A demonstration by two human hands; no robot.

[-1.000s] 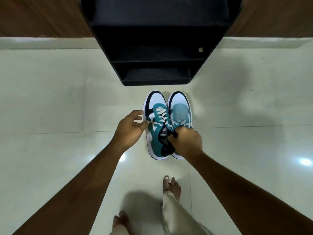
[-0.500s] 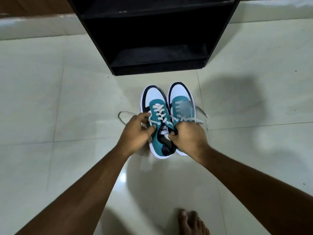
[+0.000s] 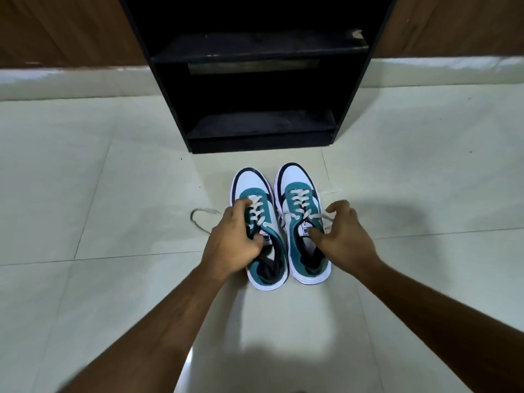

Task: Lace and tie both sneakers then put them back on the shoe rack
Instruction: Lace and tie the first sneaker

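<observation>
Sneakers [image 3: 279,222] under both hands

Head view — downward, forward, seemingly near floor [image 3: 85,194], wide-angle

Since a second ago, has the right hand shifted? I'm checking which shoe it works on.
Yes. The right hand has moved rightward, off the gap between the sneakers, and now opens over the right sneaker, judged against the left sneaker.

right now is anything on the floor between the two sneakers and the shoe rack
Nothing visible. The strip of floor between the sneakers' toes and the shoe rack is bare, and its bottom shelf looks open. Loose laces trail only to the sides.
</observation>
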